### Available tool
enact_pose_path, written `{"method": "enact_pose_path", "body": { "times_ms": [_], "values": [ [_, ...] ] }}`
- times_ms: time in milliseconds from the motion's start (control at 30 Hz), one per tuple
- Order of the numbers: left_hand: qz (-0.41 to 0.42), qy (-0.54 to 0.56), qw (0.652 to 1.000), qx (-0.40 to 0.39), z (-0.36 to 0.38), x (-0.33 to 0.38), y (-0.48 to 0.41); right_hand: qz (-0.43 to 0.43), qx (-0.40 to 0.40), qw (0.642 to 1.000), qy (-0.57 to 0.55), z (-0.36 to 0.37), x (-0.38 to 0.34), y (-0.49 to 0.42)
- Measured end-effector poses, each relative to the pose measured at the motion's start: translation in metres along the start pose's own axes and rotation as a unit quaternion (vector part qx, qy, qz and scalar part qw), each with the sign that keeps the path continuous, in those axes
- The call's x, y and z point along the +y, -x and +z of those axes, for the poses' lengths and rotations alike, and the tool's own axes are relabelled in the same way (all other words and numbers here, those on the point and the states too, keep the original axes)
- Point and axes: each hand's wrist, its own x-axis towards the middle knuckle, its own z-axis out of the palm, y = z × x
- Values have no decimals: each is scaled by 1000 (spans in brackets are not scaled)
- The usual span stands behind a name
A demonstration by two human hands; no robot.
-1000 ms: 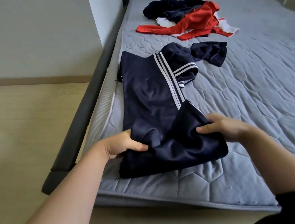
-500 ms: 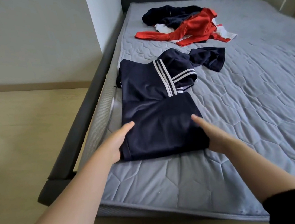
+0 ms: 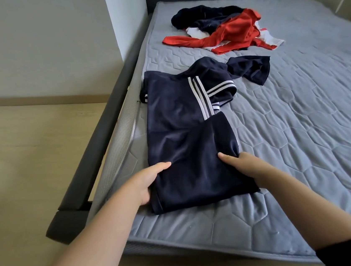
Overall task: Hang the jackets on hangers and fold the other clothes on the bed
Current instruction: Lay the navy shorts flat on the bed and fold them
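Holding the near end of the dark navy shirt with white stripes (image 3: 179, 115), the left hand (image 3: 147, 185) and right hand (image 3: 247, 168) each have a thumb on top and fingers tucked under its sides. The shirt lies half folded by the left edge of the grey quilted mattress (image 3: 301, 129). Farther off sits a pile of red, white and navy clothes (image 3: 231, 32).

Folded garment (image 3: 183, 136) before clothes pile (image 3: 222, 30)
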Motion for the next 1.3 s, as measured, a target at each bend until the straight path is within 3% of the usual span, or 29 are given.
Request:
{"method": "enact_pose_path", "body": {
  "times_ms": [133, 233, 333, 433, 533, 667, 733, 800, 900, 967, 1033, 1100, 1167, 1200, 1233, 1300],
  "values": [
    [37, -7, 996, 86, 5, 3, -5, 24, 42, 999, -25, 4, 0, -4],
    [152, -88, 954, 242, 12, -1, -8, -59, 123, 991, 5, 7, 1, -3],
    [201, -113, 927, 295, 15, -4, -8, -100, 180, 975, 83, 9, 6, -8],
    [152, -60, 947, 276, 16, 0, -9, -43, 126, 989, 71, 4, 5, -16],
    [99, 40, 980, 169, 9, 16, -13, -22, 115, 993, 13, -5, -3, -22],
    [123, 113, 982, 93, -2, 41, -27, -48, 124, 991, -18, -5, -21, -34],
    [133, 88, 981, 115, 3, 52, -39, -60, 150, 987, 2, 0, -34, -43],
    [138, -9, 967, 213, 6, 55, -53, -43, 181, 982, -9, 2, -39, -53],
    [137, -125, 934, 307, 0, 49, -64, 53, 142, 983, -100, -2, -29, -58],
    [171, -232, 900, 328, -1, 41, -66, 105, 106, 987, -58, -5, -18, -54],
    [243, -331, 834, 368, -2, 39, -64, 69, 129, 986, 76, -5, -18, -49],
    [348, -403, 738, 414, -2, 46, -57, -58, 232, 945, 223, -4, -23, -50],
    [473, -489, 626, 381, 2, 51, -55, -229, 318, 868, 304, 3, -33, -47],
    [505, -533, 594, 329, 6, 51, -57, -292, 314, 837, 341, 9, -37, -48],
    [494, -587, 582, 269, 11, 46, -58, -314, 275, 822, 387, 14, -40, -50],
    [385, -682, 598, 171, 17, 25, -65, -241, 152, 831, 477, 25, -33, -55]
  ]
}}
